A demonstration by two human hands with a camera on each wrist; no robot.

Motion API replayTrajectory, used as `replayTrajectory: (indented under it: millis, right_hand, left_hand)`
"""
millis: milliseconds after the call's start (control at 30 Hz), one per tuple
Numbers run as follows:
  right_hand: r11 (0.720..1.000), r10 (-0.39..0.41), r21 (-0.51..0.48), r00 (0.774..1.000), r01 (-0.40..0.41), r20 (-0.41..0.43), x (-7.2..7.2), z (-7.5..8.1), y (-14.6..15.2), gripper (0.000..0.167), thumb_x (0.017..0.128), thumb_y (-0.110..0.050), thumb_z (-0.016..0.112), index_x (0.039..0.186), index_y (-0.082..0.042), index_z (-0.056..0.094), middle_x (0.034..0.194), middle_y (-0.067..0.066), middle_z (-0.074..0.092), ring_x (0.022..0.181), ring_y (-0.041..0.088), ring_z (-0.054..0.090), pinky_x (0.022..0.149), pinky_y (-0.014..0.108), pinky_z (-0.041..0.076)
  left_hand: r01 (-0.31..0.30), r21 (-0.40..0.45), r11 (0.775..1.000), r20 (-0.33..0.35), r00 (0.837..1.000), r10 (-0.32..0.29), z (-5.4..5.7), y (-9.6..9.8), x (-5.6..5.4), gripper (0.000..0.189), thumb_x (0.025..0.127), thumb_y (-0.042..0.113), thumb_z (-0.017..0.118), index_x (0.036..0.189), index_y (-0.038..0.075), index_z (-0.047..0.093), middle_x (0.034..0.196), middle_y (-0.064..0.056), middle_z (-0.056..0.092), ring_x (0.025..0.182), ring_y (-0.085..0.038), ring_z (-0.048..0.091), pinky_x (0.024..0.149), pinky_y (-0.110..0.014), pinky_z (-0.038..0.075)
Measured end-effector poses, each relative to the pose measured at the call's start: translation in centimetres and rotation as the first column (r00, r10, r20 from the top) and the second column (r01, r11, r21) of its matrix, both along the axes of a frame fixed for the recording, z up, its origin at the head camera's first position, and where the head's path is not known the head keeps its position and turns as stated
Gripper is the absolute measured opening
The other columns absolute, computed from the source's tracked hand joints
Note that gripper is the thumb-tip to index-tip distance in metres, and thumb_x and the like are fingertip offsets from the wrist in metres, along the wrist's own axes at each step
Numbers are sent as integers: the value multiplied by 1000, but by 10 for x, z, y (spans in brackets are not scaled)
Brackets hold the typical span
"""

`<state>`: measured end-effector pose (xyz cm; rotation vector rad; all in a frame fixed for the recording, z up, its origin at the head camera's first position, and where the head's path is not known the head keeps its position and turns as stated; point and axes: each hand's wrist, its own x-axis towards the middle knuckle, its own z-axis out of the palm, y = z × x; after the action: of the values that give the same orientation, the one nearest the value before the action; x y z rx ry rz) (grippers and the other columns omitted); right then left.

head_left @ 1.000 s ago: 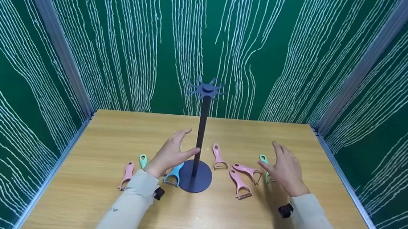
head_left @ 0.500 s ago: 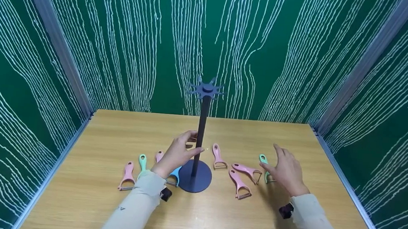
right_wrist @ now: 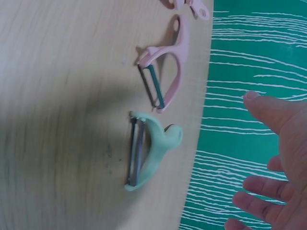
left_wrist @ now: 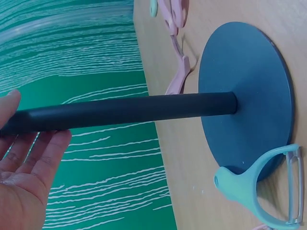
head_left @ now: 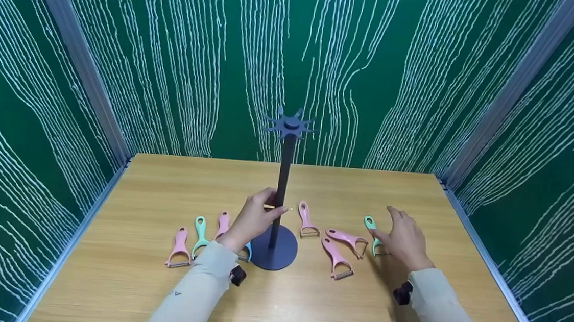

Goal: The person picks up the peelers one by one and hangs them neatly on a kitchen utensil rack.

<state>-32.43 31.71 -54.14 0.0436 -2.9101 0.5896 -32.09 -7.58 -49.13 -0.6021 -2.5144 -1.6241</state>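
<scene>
A dark stand (head_left: 285,168) with a round base and a spoked top rises from the table. My left hand (head_left: 252,219) holds its pole between thumb and fingers; the left wrist view shows the fingers bent along the pole (left_wrist: 120,110). Beside the base lies a blue peeler (left_wrist: 235,184), mostly hidden by my wrist in the head view. My right hand (head_left: 406,242) hovers with spread fingers near a green peeler (head_left: 370,224) and touches nothing. Left of that are three pink peelers, one (head_left: 335,259) nearest the front.
Left of the stand lie a pink peeler (head_left: 179,247), a green peeler (head_left: 200,231) and another pink peeler (head_left: 223,221), partly behind my left hand. The wooden table (head_left: 275,308) meets green walls (head_left: 426,90) with white lines at the back and sides.
My left hand has moved right to the pole and its fingers have closed around it. The right hand has barely shifted. The stand and peelers stay in place.
</scene>
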Motion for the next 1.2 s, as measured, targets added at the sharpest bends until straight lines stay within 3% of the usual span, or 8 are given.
replayTrajectory:
  millis: [267, 533, 900, 1200]
  right_hand:
    - [1000, -19, -18, 996, 21, 89, -11, -9, -1, 82, 100, -37, 79, 160, 5, 43, 159, 38, 46, 143, 58, 49, 116, 72, 44]
    - [998, 14, -63, 995, -8, 94, -19, -18, 1, 73, 101, -32, 78, 155, 7, 48, 139, 36, 62, 123, 50, 66, 98, 64, 57]
    - [989, 76, -141, 974, -46, 213, -28, -27, 7, 69, 101, -25, 78, 153, 10, 50, 136, 37, 64, 118, 47, 67, 96, 61, 58]
    - [972, 58, -233, 943, 21, 327, -43, -33, 7, 69, 101, -17, 78, 156, 8, 46, 139, 36, 59, 107, 35, 65, 82, 38, 59]
  left_hand:
    - [-30, -6, 1000, 0, 1000, 30, -2, -1, 0, 16, 107, 13, 70, 123, 8, 70, 115, -10, 76, 111, -26, 74, 100, -46, 64]
    - [-34, -19, 999, -25, 999, 33, -5, -4, -2, 15, 106, 16, 72, 121, 11, 71, 113, -8, 76, 106, -23, 74, 96, -44, 66]
    - [-14, -3, 1000, 18, 1000, 14, -8, -4, -4, 13, 106, 16, 72, 119, 13, 71, 110, -5, 76, 105, -22, 72, 91, -42, 66]
    - [8, -26, 1000, 54, 999, -7, -3, -4, -4, 13, 107, 21, 72, 118, 15, 69, 110, -4, 75, 105, -21, 70, 92, -42, 66]
